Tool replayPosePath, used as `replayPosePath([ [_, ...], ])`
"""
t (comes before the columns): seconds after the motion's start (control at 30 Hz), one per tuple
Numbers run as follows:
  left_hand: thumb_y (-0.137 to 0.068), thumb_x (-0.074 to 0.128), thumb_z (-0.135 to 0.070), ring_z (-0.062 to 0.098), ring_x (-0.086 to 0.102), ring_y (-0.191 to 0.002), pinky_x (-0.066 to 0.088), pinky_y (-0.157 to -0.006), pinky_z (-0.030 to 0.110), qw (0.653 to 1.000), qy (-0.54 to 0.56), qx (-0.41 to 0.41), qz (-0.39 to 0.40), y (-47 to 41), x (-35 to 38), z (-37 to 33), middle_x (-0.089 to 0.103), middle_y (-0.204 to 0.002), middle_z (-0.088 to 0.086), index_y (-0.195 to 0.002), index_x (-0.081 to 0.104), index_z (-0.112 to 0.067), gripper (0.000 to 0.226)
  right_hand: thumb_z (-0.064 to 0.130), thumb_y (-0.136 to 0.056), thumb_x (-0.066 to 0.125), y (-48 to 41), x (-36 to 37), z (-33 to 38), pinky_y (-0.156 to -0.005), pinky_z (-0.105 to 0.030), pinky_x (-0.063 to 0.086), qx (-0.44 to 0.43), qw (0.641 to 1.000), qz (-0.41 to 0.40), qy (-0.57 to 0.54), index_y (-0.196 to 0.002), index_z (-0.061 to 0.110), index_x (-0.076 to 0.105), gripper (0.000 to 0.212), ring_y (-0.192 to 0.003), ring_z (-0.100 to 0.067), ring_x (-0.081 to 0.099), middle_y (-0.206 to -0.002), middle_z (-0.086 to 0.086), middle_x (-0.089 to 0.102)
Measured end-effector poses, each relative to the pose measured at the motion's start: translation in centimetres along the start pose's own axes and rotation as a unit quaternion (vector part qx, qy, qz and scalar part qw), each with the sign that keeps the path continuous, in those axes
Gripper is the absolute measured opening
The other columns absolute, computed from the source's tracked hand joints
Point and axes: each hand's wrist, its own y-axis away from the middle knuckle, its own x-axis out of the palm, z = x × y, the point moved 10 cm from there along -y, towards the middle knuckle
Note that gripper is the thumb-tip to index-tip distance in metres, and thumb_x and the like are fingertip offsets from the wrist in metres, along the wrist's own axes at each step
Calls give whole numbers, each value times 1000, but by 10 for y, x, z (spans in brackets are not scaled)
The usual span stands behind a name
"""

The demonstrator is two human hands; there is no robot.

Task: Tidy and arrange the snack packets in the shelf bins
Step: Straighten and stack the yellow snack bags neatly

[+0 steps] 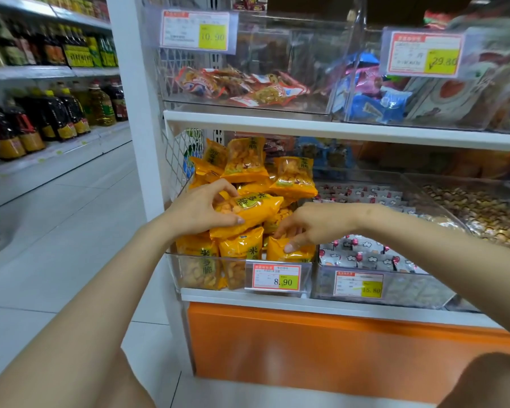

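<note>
Oil bottles (100,106) — dark, golden — on aisle shelves (56,150), pale floor tiles (56,237), orange panel (306,343)

— What does the lower shelf (277,300) before you carry?
— 3 clear bins in a row: my yellow-packet bin (171,269) at the left, tagged 8.90, a grey-packet bin (409,294) tagged 15.80, then a brown-snack bin (424,189).
— And the upper shelf (306,126)?
— Clear bins too: the 10.90 bin (248,106) and, beside it, the 29.80 bin (365,119).

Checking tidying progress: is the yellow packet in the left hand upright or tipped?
Tipped: the yellow packet, gripped by the left hand, lies slanted atop the pile, while front-row packets stand upright in the bin.
</note>
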Motion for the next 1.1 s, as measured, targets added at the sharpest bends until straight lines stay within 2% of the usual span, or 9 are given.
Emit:
replayPosePath([
  [0.2, -70, 72, -53, 14, 49, -105, 46, -86, 38, 999, 5, 38, -23, 0, -1, -20, 50, -113, -10, -118, 49, -36, 56, 23, -92, 58, 12, -10, -1, -85, -16, 45, -38, 989, -122, -71, -110, 16, 69, 21, -100, -7, 58, -113, 4, 64],
  [0.37, -67, 71, -55, 11, 48, -109, 44, -86, 30, 992, 55, 100, -49, -3, -6, -37, 51, -121, -12, -117, 48, -39, 57, 26, -91, 60, 48, -46, -22, -60, -28, 48, 9, 923, -314, -224, -80, 5, 72, 27, -61, -12, 62, -69, 7, 69],
  [0.5, -68, 72, -51, 5, 44, -106, 41, -84, 25, 985, 51, 143, -82, -2, -8, -53, 53, -120, -8, -115, 45, -42, 55, 50, -78, 60, 56, -44, -41, -66, -41, 60, 57, 807, -300, -506, -108, 6, 48, 55, -71, -33, 71, -79, -12, 70],
  [0.6, -61, 62, -62, 7, 44, -102, 42, -85, 30, 975, 20, 192, -113, 4, -4, -78, 52, -112, -9, -118, 47, -37, 64, 40, -69, 69, 49, -31, -32, -64, -38, 60, 42, 760, -249, -599, -123, 13, 41, 67, -80, -33, 71, -104, -14, 66],
  [0.7, -57, 78, -56, 11, 46, -112, 42, -95, 31, 980, 84, 154, -90, -2, 2, -77, 47, -118, -9, -123, 39, -29, 82, 16, -73, 74, 66, -50, -45, -60, -35, 60, 29, 744, -347, -570, -122, 12, 46, 57, -79, -25, 71, -106, -9, 62],
  [0.77, -62, 79, -46, 11, 50, -109, 44, -93, 30, 984, 130, 88, -86, -9, 3, -60, 50, -116, -6, -114, 39, -24, 69, 10, -77, 74, 85, -66, -54, -61, -29, 59, 17, 756, -428, -495, -117, 20, 45, 50, -79, -16, 68, -97, -2, 63],
  [0.9, -73, 74, -44, 14, 58, -96, 50, -79, 34, 999, 21, 0, -39, -13, 28, -32, 60, -97, -5, -104, 50, -17, 48, 13, -76, 76, 100, -70, -63, -76, -31, 58, -10, 773, -497, -395, -108, 33, 45, 48, -87, -11, 68, -93, 3, 67],
  [1.0, -79, 70, -42, 15, 51, -108, 42, -85, 28, 994, -51, 24, 94, -9, 65, -33, 58, -112, -1, -123, 51, -21, 53, 16, -77, 75, 99, -65, -68, -79, -31, 57, -10, 769, -509, -387, -106, 37, 43, 48, -88, -9, 68, -94, 5, 67],
  [1.1, -86, 66, -25, 10, 46, -93, 33, -74, 25, 989, -37, 74, 123, -6, 69, -45, 51, -89, -14, -111, 64, -21, 25, 18, -78, 75, 91, -63, -61, -79, -19, 53, -14, 800, -501, -330, -115, 31, 44, 50, -90, -5, 64, -100, 9, 63],
])
